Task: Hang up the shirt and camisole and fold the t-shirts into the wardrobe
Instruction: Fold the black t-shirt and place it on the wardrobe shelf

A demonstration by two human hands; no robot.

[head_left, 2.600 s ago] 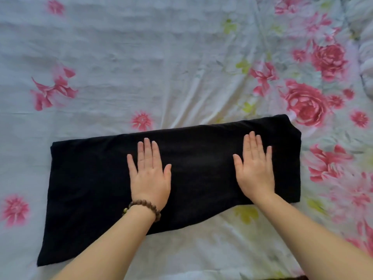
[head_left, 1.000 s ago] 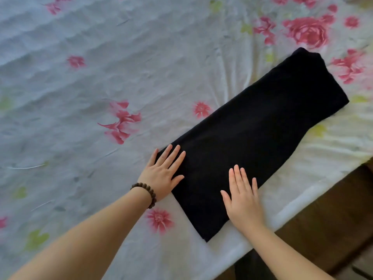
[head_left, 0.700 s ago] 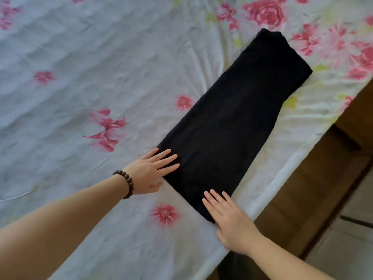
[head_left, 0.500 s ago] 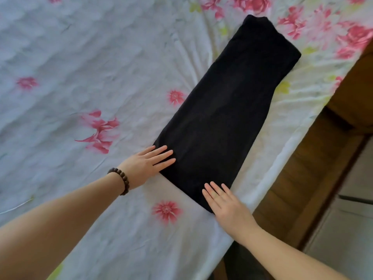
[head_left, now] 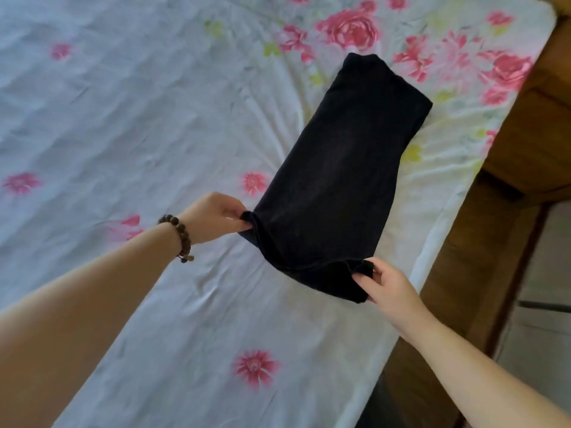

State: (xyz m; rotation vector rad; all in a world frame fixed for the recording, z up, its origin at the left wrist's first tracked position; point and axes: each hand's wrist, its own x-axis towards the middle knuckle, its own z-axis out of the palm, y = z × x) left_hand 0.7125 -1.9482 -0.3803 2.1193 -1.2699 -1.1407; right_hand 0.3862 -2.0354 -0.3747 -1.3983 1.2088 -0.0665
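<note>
The left hand [head_left: 213,216], with a brown beaded bracelet [head_left: 178,233] at its wrist, pinches the near left corner of the long folded black t-shirt [head_left: 336,180]. The shirt lies on the white bed sheet with pink flowers [head_left: 123,118] — its near end lifted between both hands. The right hand [head_left: 386,288] pinches the near right corner, beside the wooden bed frame [head_left: 457,273].

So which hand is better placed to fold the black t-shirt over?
Right, marginally, though both are needed: the left hand and right hand each pinch a near corner of the folded black t-shirt, and its far end lies straight ahead of the right.
</note>
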